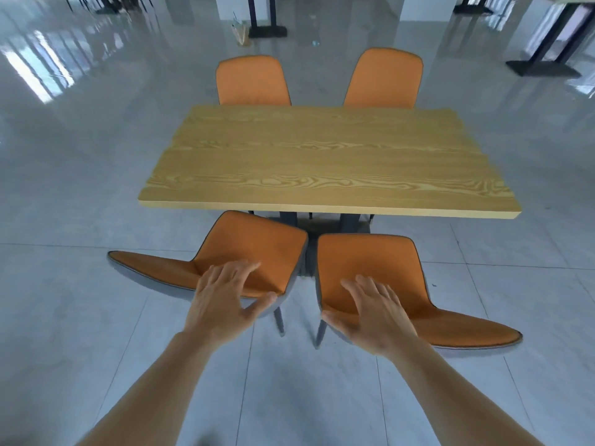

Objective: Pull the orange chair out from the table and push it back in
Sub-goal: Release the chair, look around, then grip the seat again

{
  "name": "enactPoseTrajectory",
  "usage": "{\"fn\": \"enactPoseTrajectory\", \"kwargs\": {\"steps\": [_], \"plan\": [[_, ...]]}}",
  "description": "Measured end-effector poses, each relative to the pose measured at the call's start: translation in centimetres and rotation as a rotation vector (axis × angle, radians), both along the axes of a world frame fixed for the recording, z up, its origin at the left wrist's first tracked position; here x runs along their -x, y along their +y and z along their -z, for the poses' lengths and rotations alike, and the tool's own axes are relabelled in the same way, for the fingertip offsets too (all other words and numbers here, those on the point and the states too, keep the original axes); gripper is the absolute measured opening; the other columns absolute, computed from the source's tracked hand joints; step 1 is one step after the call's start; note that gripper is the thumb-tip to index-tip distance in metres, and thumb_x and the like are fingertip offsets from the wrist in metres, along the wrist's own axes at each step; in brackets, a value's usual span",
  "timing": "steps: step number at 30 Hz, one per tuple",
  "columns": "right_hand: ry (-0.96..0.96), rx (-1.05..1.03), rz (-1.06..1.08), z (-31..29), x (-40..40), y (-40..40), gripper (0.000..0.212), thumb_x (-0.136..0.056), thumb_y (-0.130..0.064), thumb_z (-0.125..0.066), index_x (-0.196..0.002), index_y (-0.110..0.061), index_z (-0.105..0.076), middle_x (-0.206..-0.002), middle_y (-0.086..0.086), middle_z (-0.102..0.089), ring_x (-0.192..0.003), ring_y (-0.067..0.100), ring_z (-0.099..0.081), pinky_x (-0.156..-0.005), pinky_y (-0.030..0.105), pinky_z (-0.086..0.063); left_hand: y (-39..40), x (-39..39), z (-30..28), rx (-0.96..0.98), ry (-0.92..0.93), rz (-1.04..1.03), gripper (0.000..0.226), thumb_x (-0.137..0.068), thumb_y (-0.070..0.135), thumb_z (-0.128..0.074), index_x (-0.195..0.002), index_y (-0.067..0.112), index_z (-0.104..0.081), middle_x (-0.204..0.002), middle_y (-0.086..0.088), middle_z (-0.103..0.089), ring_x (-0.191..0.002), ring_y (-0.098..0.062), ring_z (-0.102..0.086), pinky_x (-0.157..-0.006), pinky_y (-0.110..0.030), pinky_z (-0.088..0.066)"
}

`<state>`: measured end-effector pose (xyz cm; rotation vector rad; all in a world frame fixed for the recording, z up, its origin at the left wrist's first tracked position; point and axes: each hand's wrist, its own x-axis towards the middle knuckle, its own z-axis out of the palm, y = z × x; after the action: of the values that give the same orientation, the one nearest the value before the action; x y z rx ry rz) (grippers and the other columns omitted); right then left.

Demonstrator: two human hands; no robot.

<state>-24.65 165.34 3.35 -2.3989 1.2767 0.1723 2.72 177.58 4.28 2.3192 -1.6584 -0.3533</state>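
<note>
Two orange chairs stand side by side on my side of the wooden table (322, 162), both drawn back from its near edge with their seats in the open. My left hand (225, 300) hovers, fingers spread, over the top of the left chair's (251, 249) backrest. My right hand (370, 313) is spread the same way over the top of the right chair's (370, 262) backrest. Neither hand has closed around a backrest; I cannot tell whether the palms touch.
Two more orange chairs (252, 82) (384, 78) are tucked in at the table's far side. Glossy grey tiled floor surrounds the table. Black table bases stand far back (267, 30) and at the right (544, 66).
</note>
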Motion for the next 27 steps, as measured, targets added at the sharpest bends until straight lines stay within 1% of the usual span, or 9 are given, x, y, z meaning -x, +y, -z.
{"fn": "enactPoseTrajectory", "kwargs": {"steps": [4, 7, 11, 14, 16, 17, 20, 23, 27], "plan": [[-0.048, -0.035, 0.005, 0.3, -12.9, 4.2, 0.100, -0.079, -0.096, -0.021, -0.158, -0.034, -0.026, -0.165, -0.004, -0.027, -0.153, 0.021, -0.021, -0.124, 0.043, -0.019, 4.1, -14.0, -0.2, 0.006, 0.017, -0.082, 0.082, -0.082, 0.090, -0.034, -0.148, 0.043, -0.037, -0.154, 0.012, -0.042, -0.142, -0.017, -0.034, -0.120, -0.044, -0.029], [-0.111, -0.078, 0.047, 0.3, -20.9, 6.5, 0.099, -0.080, -0.095, -0.029, -0.158, -0.034, -0.027, -0.163, -0.006, -0.029, -0.151, 0.021, -0.025, -0.122, 0.043, -0.026, 5.5, -21.9, 0.3, -0.051, -0.028, -0.009, 0.088, -0.078, 0.094, -0.030, -0.150, 0.044, -0.035, -0.159, 0.010, -0.038, -0.147, -0.017, -0.029, -0.123, -0.043, -0.022], [-0.131, -0.127, 0.084, 0.8, -27.8, 8.5, 0.096, -0.080, -0.092, -0.037, -0.157, -0.035, -0.026, -0.161, -0.007, -0.030, -0.149, 0.023, -0.027, -0.120, 0.046, -0.029, 5.3, -28.1, 1.6, -0.106, -0.031, 0.140, 0.092, -0.076, 0.097, -0.031, -0.152, 0.045, -0.030, -0.163, 0.010, -0.032, -0.152, -0.011, -0.018, -0.126, -0.036, -0.006], [-0.081, -0.184, 0.123, 1.7, -31.0, 9.3, 0.100, -0.078, -0.094, -0.035, -0.158, -0.035, -0.023, -0.162, -0.006, -0.029, -0.149, 0.027, -0.027, -0.121, 0.051, -0.029, 4.8, -30.9, 3.2, -0.179, -0.006, 0.224, 0.099, -0.071, 0.100, -0.032, -0.154, 0.045, -0.028, -0.165, 0.014, -0.027, -0.154, -0.008, -0.013, -0.127, -0.034, -0.003], [-0.017, -0.199, 0.112, 2.6, -32.6, 9.8, 0.101, -0.077, -0.096, -0.029, -0.157, -0.036, -0.023, -0.160, -0.005, -0.034, -0.147, 0.028, -0.033, -0.120, 0.052, -0.029, 4.4, -32.1, 4.0, -0.230, 0.006, 0.266, 0.101, -0.069, 0.101, -0.032, -0.153, 0.045, -0.032, -0.162, 0.017, -0.031, -0.153, -0.009, -0.018, -0.126, -0.034, -0.008], [0.024, -0.179, 0.097, 3.0, -33.2, 10.1, 0.101, -0.076, -0.097, -0.025, -0.157, -0.036, -0.025, -0.157, -0.005, -0.039, -0.145, 0.028, -0.036, -0.120, 0.052, -0.028, 4.2, -32.5, 4.3, -0.248, 0.005, 0.277, 0.100, -0.068, 0.102, -0.032, -0.151, 0.046, -0.036, -0.158, 0.019, -0.038, -0.150, -0.010, -0.026, -0.125, -0.034, -0.015], [0.081, -0.098, 0.110, 3.9, -33.7, 10.5, 0.103, -0.071, -0.099, -0.014, -0.150, -0.037, -0.035, -0.145, -0.004, -0.052, -0.138, 0.028, -0.043, -0.117, 0.051, -0.028, 3.9, -32.6, 4.9, -0.227, -0.002, 0.259, 0.097, -0.063, 0.105, -0.029, -0.140, 0.048, -0.048, -0.133, 0.026, -0.055, -0.128, -0.008, -0.048, -0.110, -0.032, -0.036], [0.089, -0.082, 0.095, 4.1, -33.5, 10.3, 0.105, -0.068, -0.099, -0.008, -0.147, -0.036, -0.038, -0.140, -0.003, -0.055, -0.134, 0.029, -0.046, -0.113, 0.052, -0.031, 4.5, -32.0, 4.9, -0.166, -0.009, 0.234, 0.095, -0.064, 0.104, -0.025, -0.134, 0.047, -0.052, -0.126, 0.027, -0.059, -0.120, -0.008, -0.052, -0.105, -0.031, -0.039], [0.107, -0.114, 0.061, 4.0, -32.8, 9.9, 0.105, -0.068, -0.098, -0.009, -0.148, -0.035, -0.038, -0.140, 0.000, -0.054, -0.133, 0.031, -0.046, -0.113, 0.056, -0.031, 4.9, -30.8, 4.8, -0.138, -0.021, 0.206, 0.094, -0.064, 0.105, -0.024, -0.131, 0.045, -0.054, -0.121, 0.026, -0.061, -0.115, -0.008, -0.053, -0.099, -0.030, -0.041]]}}
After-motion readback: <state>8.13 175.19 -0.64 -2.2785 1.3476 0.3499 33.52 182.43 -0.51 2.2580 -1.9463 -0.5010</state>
